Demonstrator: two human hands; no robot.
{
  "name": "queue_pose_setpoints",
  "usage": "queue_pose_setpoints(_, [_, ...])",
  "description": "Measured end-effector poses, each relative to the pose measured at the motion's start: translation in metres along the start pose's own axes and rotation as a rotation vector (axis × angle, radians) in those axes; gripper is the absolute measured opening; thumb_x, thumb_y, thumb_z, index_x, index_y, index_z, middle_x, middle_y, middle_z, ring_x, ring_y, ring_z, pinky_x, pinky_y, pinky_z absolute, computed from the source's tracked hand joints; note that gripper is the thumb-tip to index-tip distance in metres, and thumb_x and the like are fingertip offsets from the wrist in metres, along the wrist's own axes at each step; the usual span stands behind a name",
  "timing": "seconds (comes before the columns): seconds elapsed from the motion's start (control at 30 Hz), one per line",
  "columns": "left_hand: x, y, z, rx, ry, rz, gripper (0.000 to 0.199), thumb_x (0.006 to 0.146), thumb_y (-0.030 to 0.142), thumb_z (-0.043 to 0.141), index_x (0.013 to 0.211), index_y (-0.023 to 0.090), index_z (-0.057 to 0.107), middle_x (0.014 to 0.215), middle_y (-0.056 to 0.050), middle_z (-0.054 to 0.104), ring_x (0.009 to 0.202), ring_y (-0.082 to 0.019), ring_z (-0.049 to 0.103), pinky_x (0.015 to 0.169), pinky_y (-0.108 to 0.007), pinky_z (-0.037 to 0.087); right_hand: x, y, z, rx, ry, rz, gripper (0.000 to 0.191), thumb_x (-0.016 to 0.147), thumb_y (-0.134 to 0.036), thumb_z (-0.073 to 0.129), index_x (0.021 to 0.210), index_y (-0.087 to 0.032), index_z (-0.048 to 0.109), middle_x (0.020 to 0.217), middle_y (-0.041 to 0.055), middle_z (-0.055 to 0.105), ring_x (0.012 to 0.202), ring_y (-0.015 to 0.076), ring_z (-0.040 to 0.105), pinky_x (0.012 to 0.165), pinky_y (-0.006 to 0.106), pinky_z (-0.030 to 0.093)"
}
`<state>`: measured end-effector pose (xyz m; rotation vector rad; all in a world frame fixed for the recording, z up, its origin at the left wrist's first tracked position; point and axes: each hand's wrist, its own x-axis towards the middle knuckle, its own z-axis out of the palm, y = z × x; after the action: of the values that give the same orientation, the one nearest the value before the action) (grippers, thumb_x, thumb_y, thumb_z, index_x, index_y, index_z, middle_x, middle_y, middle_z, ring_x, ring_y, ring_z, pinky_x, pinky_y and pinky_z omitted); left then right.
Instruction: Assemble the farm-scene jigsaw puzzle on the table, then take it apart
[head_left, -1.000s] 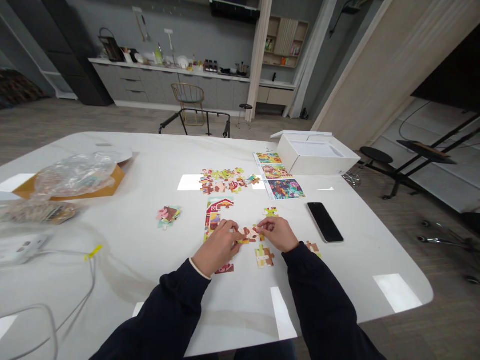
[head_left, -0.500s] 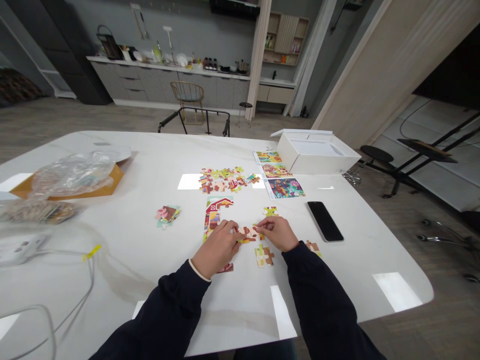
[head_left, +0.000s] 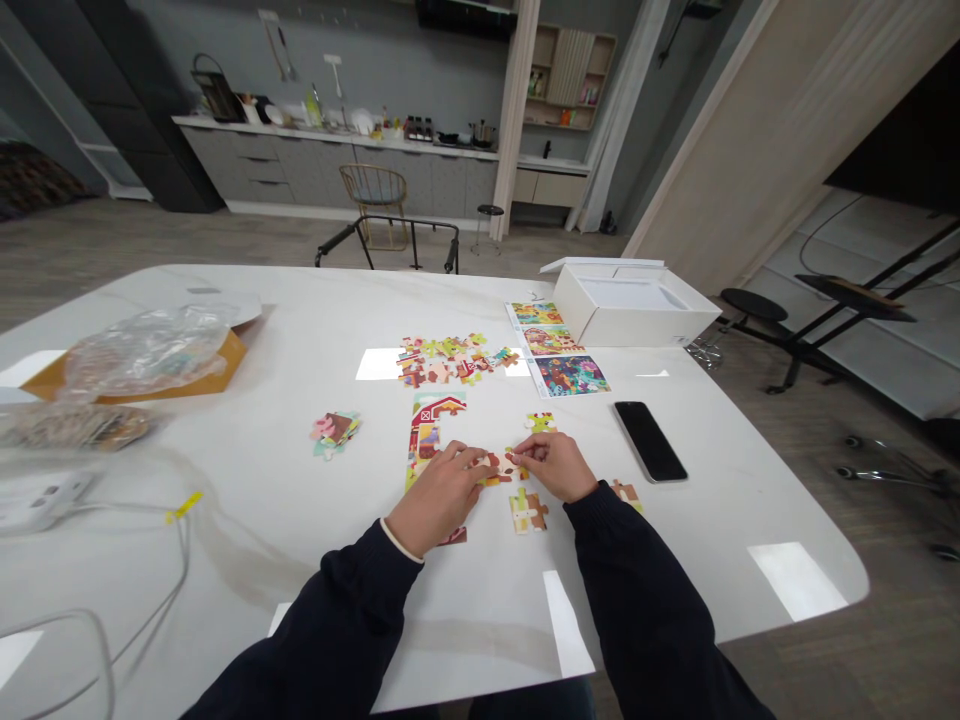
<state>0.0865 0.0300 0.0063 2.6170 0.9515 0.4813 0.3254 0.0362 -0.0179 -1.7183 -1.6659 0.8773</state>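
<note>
smartphone (head_left: pixel 649 442) lies beside puzzle pieces (head_left: pixel 529 512), white cardboard box (head_left: pixel 637 312) beyond.

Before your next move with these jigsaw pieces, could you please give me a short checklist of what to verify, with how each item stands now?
1. Left hand and right hand at the middle pieces: ok.
2. Those pieces joined: cannot tell, the fingers hide the joins.
3. Red piece clear of the left hand: not ok, it lies partly under it.
4. Phone apart from the pieces: ok.
5. Loose pile uncovered: ok.
6. Picture sheets uncovered: ok.
</note>
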Motion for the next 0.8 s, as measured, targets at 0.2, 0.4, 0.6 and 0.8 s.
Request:
queue_pose_setpoints(0.2, [-0.004, -0.003, 0.007, 0.038, 0.008, 0.014, 0.048, 0.088, -0.002, 0.058, 0.127, 0.026, 0.065, 0.131, -0.009, 0.063, 0.118, -0.027, 0.053, 0.103, -0.046, 0.049, 0.000, 0.000, -0.001, 0.007, 0.000, -0.001, 0.012, 0.077, -0.028, 0.079, 0.080, -0.017, 0.081, 0.062, 0.0010, 0.069, 0.053, 0.0117, 0.055, 0.052, 0.023, 0.042])
queue_pose_setpoints(0.4, [-0.006, -0.008, 0.012, 0.034, -0.005, 0.035, 0.051, 0.088, -0.002, 0.058, 0.129, 0.027, 0.064, 0.136, -0.009, 0.060, 0.122, -0.027, 0.052, 0.103, -0.046, 0.048, 0.000, 0.004, 0.000, 0.018, 0.003, -0.012, 0.016, 0.077, -0.032, 0.079, 0.080, -0.016, 0.081, 0.059, 0.0009, 0.068, 0.051, 0.0117, 0.054, 0.051, 0.023, 0.040])
queue_pose_setpoints(0.6, [-0.005, -0.005, 0.011, 0.022, -0.017, 0.007, 0.058, 0.081, -0.004, 0.064, 0.130, 0.028, 0.065, 0.137, -0.008, 0.059, 0.123, -0.027, 0.052, 0.104, -0.046, 0.049, 0.001, 0.006, 0.001, 0.004, 0.004, -0.026, 0.020, 0.077, -0.036, 0.078, 0.081, -0.017, 0.081, 0.059, 0.0010, 0.067, 0.052, 0.0119, 0.053, 0.051, 0.024, 0.041])
queue_pose_setpoints(0.8, [0.000, -0.002, 0.007, -0.084, 0.053, -0.062, 0.024, 0.095, 0.018, 0.064, 0.116, 0.025, 0.074, 0.123, -0.010, 0.064, 0.119, -0.027, 0.054, 0.104, -0.045, 0.049, 0.000, 0.007, -0.003, -0.001, -0.031, -0.059, 0.029, 0.069, -0.039, 0.086, 0.087, -0.017, 0.080, 0.070, 0.0011, 0.069, 0.055, 0.0111, 0.053, 0.053, 0.024, 0.044])
